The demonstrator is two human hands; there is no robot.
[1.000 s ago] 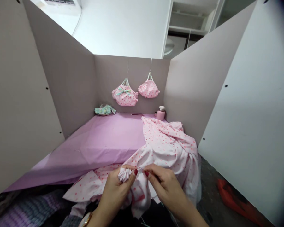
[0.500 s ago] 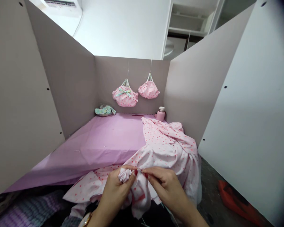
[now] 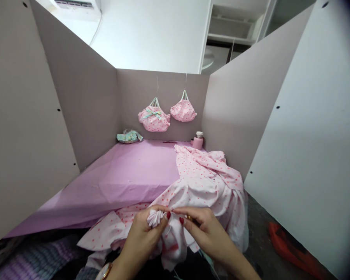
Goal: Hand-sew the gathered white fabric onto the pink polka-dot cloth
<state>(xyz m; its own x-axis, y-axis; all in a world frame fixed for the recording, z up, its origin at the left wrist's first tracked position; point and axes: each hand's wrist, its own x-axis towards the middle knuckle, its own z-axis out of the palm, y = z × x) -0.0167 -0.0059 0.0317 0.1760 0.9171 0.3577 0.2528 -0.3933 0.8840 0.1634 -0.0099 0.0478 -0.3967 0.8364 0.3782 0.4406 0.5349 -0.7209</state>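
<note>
A pink-dotted white cloth (image 3: 207, 182) lies heaped over the near right of the purple table (image 3: 128, 175) and spills off its front edge. My left hand (image 3: 142, 237) is closed around a gathered, bunched tip of that cloth (image 3: 155, 217). My right hand (image 3: 204, 229) pinches something thin right beside the bunch, fingertips touching it; a needle or thread is too small to make out. A watch shows on my left wrist.
Grey panels wall the table on three sides. Two pink dotted pouches (image 3: 154, 116) (image 3: 183, 110) hang on the back panel. A pink bottle (image 3: 198, 140) stands at the back right, a teal cloth piece (image 3: 129, 135) at the back left. An orange object (image 3: 291, 245) lies on the floor.
My right hand has slid left and closed in on the bunched tip, its fingertips now meeting my left thumb. The cloth heap has not moved.
</note>
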